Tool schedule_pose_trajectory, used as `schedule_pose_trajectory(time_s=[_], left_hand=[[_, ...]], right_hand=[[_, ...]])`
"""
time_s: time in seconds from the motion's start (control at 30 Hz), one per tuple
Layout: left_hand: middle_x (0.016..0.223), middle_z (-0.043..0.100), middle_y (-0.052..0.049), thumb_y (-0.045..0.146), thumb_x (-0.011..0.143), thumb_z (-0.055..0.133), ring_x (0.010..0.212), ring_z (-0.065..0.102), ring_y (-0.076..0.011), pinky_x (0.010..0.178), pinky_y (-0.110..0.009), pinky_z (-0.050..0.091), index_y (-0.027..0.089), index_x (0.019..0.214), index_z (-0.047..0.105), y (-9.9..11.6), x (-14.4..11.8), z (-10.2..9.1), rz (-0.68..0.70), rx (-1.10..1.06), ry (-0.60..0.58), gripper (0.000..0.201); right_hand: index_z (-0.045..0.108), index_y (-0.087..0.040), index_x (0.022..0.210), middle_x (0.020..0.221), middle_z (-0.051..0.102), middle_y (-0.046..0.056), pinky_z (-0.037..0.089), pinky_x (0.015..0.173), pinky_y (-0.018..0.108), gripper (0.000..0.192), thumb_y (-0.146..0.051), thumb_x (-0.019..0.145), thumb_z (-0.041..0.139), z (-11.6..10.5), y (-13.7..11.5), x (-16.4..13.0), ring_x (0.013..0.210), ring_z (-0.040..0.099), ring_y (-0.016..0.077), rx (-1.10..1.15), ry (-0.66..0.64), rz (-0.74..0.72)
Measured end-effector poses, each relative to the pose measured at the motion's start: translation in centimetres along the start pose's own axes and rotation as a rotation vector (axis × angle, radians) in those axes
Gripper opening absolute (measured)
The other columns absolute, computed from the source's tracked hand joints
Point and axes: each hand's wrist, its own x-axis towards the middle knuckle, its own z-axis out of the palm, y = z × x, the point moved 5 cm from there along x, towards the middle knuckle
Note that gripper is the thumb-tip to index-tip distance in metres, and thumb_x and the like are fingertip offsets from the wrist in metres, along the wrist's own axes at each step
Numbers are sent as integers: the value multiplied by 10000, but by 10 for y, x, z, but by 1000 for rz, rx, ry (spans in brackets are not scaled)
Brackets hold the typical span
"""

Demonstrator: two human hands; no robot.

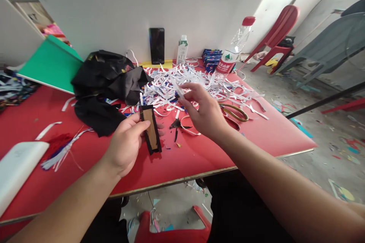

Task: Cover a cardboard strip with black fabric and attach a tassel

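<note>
My left hand (127, 140) grips a small flat brown piece with black edging (151, 131), thumb on its face and fingers behind it. Over the table, my right hand (201, 110) pinches a thin whitish strip (177, 87) between thumb and fingers. Behind both hands spreads a heap of white paper-like strips (165, 79). Scissors with yellowish handles (238, 112) lie beside my right wrist, partly hidden by it. Small black scraps (176, 123) are scattered between the hands. Left of the heap is a crumpled black cloth (99, 78).
On the red table (194, 171) stand a phone (157, 45), a small white bottle (182, 50) and a large red-capped bottle (229, 57). Blue packets (211, 60) sit between the bottles. A green board (53, 64) and a white object (19, 167) are at left. Chairs stand at right.
</note>
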Motion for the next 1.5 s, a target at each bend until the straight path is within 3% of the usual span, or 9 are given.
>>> schedule_pose_trajectory(time_s=[0.17, 0.33, 0.43, 0.57, 0.7, 0.83, 1.0, 1.2, 1.5], left_hand=[[871, 822, -91, 357, 795, 853, 749, 752, -224, 675, -301, 618, 149, 941, 813, -3, -1, 4, -9, 72, -20, 256], [870, 824, -108, 441, 798, 883, 764, 745, -234, 706, -314, 603, 149, 906, 847, -6, -2, 7, -6, 103, -74, 313], [928, 834, -116, 434, 824, 868, 853, 760, -266, 794, -343, 599, 158, 892, 858, -6, -2, 7, 29, 128, -102, 285], [1045, 842, -108, 451, 887, 830, 996, 763, -295, 950, -392, 586, 178, 1003, 861, -7, 0, 2, 93, 186, -88, 298], [1022, 848, -88, 416, 839, 889, 972, 775, -271, 941, -365, 595, 186, 1041, 841, -5, 0, -1, 131, 198, -22, 310], [921, 841, -74, 395, 824, 887, 851, 770, -234, 828, -322, 609, 189, 954, 853, -2, -3, 4, 115, 175, -33, 246], [832, 815, -96, 439, 751, 920, 804, 751, -255, 744, -340, 607, 169, 789, 849, 1, -6, 7, 76, 164, -17, 282], [882, 829, -111, 548, 759, 912, 771, 741, -237, 707, -332, 618, 168, 879, 862, -3, -3, 5, 54, 190, -1, 402], [956, 838, -79, 548, 860, 852, 866, 768, -252, 805, -345, 653, 214, 984, 875, -5, -8, 10, 86, 262, -92, 357]], right_hand=[[478, -285, 1603, 1015, 711, 44, 553, 756, 380, 618, -309, 996, 592, -14, 7, -5, 807, 685, 196, 430, 126, 199], [789, -213, 1247, 642, 536, -46, 420, 540, 304, 441, -517, 929, 752, -16, 10, -7, 543, 461, 111, 671, 106, 368], [827, -206, 993, 635, 644, -24, 517, 625, 302, 365, -553, 880, 812, -9, 0, -13, 595, 588, 125, 637, -27, 327], [780, -200, 1035, 858, 792, 48, 592, 721, 348, 344, -510, 888, 810, 1, -6, -20, 775, 750, 198, 594, -137, 273], [686, -233, 908, 683, 619, -37, 400, 521, 277, 231, -425, 902, 813, -2, -11, -21, 552, 520, 109, 468, -115, 216], [584, -254, 800, 569, 374, -96, 224, 474, 272, 391, -525, 861, 860, -1, -23, -22, 509, 275, 89, 493, -165, 193], [612, -228, 739, 633, 524, -57, 288, 488, 266, 451, -582, 805, 882, 2, -35, -25, 534, 359, 89, 467, -194, 184], [828, -221, 794, 707, 724, 17, 426, 586, 299, 208, -409, 884, 820, -2, -36, -27, 663, 599, 163, 378, -158, 148], [764, -202, 664, 589, 664, 8, 350, 474, 273, 369, -524, 823, 848, 12, -30, -33, 529, 500, 129, 277, -200, 290]])
